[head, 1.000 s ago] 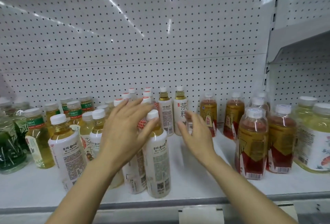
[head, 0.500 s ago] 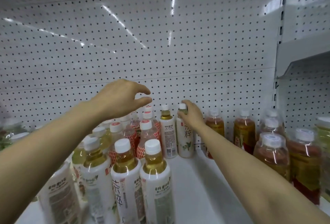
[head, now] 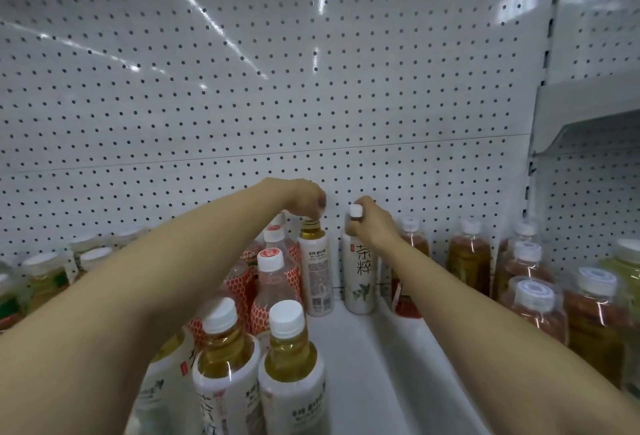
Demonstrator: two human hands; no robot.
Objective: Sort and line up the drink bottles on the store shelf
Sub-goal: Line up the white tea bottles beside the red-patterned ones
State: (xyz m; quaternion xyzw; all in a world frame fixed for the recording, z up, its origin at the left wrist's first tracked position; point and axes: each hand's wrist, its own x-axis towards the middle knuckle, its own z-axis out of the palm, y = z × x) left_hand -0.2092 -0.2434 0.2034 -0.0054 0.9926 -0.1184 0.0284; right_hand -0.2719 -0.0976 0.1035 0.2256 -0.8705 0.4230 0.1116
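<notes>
White pegboard (head: 311,105), glossy and dotted with holes, backs a smooth white shelf (head: 374,348). At the shelf's back edge stand two slim white-sleeved bottles. The left hand (head: 304,197) curls down over the cap of the amber-necked bottle (head: 316,271), pinching it. The right hand (head: 372,226) wraps the neck of the leaf-printed bottle (head: 360,275), white ribbed cap showing. Red-patterned bottles (head: 273,278) crowd leftward; clear amber bottles (head: 469,258) stand rightward.
</notes>
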